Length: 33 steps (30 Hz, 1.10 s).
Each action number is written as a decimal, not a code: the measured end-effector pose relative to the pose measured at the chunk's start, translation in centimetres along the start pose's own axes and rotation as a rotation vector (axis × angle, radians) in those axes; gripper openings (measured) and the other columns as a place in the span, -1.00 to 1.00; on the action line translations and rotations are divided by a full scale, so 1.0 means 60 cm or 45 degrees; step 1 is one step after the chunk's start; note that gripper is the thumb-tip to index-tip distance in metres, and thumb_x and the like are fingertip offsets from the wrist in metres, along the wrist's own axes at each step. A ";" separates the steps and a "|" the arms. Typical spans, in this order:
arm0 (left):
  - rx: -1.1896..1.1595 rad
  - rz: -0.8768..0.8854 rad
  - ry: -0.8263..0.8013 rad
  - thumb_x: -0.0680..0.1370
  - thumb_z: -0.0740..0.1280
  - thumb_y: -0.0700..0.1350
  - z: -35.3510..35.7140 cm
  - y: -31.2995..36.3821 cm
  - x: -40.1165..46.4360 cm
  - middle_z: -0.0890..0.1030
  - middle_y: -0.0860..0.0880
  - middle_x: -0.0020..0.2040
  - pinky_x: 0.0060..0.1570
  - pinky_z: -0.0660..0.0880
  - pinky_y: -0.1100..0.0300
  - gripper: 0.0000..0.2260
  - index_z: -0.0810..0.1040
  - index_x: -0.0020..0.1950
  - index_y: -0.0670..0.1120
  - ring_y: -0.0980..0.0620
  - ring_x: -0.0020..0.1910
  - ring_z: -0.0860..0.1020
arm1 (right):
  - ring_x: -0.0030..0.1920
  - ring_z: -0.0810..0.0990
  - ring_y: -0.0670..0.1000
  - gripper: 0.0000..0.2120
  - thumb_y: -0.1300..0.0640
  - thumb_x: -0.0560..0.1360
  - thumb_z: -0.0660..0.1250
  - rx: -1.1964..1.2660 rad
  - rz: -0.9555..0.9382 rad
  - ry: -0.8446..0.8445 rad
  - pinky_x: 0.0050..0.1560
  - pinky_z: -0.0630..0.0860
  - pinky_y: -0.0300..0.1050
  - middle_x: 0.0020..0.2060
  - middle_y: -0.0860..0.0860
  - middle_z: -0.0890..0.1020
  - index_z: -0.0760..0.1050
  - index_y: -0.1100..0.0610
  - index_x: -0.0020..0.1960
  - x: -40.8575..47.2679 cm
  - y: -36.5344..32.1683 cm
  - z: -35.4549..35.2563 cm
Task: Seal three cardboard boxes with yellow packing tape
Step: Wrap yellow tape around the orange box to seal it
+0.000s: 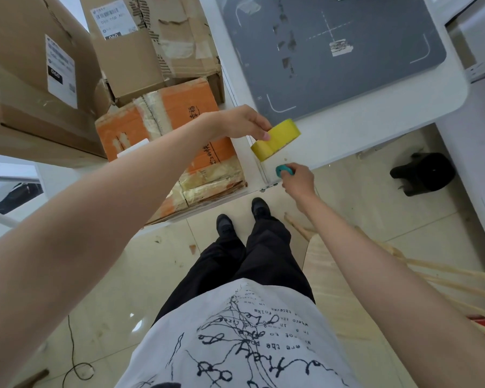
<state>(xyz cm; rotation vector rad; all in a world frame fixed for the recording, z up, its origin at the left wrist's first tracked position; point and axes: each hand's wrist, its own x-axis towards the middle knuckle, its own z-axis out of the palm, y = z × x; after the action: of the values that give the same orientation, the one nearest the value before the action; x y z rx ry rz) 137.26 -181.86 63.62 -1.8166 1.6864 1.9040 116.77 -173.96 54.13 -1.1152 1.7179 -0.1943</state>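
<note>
Yellow tape roll (275,140) pinched in the left hand (237,121), just above the near corner of the white table (347,130). Right hand (297,182), at its 5 o'clock, grips a small teal object (284,170). Grey mat (331,49) lies at 12 o'clock on the table; orange-printed box (165,152) and brown cartons (140,51) stacked at 9–11 o'clock; beige tiled floor (118,275) below.

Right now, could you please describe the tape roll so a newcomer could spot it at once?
Find the white table with the grey mat. At its near edge, the left hand holds the tape roll. It is the only bright yellow thing there, just above the small teal object.
</note>
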 end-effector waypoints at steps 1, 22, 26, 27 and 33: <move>-0.046 0.020 0.024 0.61 0.41 -0.05 -0.001 -0.004 0.001 0.62 0.06 0.29 0.47 0.33 0.08 -0.68 0.61 0.35 -0.06 0.08 0.32 0.53 | 0.11 0.65 0.16 -0.70 0.29 0.61 0.25 0.067 0.046 0.032 0.16 0.62 0.00 0.23 0.21 0.59 0.52 0.20 0.33 0.013 -0.005 -0.004; -0.371 0.180 0.207 0.64 0.37 -0.09 -0.015 -0.031 -0.022 0.70 0.03 0.16 0.39 0.40 0.19 -0.78 0.65 0.26 -0.08 0.14 0.20 0.61 | 0.50 0.27 -0.20 -0.50 -0.04 0.70 0.19 0.295 -0.520 -0.261 0.51 0.18 -0.28 0.53 -0.04 0.37 0.27 0.08 0.59 -0.102 -0.065 0.082; -0.364 0.161 0.206 0.63 0.37 -0.08 -0.014 -0.029 -0.022 0.69 0.02 0.19 0.41 0.39 0.16 -0.76 0.63 0.29 -0.08 0.12 0.23 0.61 | 0.61 0.01 -0.15 -0.31 -0.15 0.69 0.14 0.101 -0.602 -0.448 0.54 0.00 -0.19 0.64 -0.14 0.03 -0.14 -0.03 0.67 -0.108 -0.051 0.102; -0.362 0.160 0.210 0.63 0.37 -0.08 -0.014 -0.030 -0.022 0.69 0.02 0.19 0.42 0.39 0.14 -0.76 0.63 0.29 -0.08 0.12 0.23 0.61 | 0.61 0.03 -0.13 -0.30 -0.16 0.69 0.14 0.083 -0.616 -0.452 0.55 0.04 -0.12 0.64 -0.15 0.04 -0.17 -0.06 0.66 -0.107 -0.044 0.106; -0.354 0.149 0.226 0.64 0.37 -0.09 -0.013 -0.031 -0.026 0.69 0.02 0.19 0.45 0.38 0.10 -0.76 0.63 0.29 -0.09 0.10 0.24 0.60 | 0.62 0.03 -0.04 -0.30 -0.26 0.67 0.07 -0.102 -0.688 -0.417 0.58 0.04 0.01 0.65 -0.08 0.01 -0.24 -0.13 0.64 -0.094 -0.034 0.111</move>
<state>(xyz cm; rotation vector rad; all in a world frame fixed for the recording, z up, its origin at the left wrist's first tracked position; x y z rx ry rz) 139.49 -180.64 63.72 -2.0836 1.6842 2.1801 123.58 -168.44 56.06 -1.5620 1.1200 -0.2610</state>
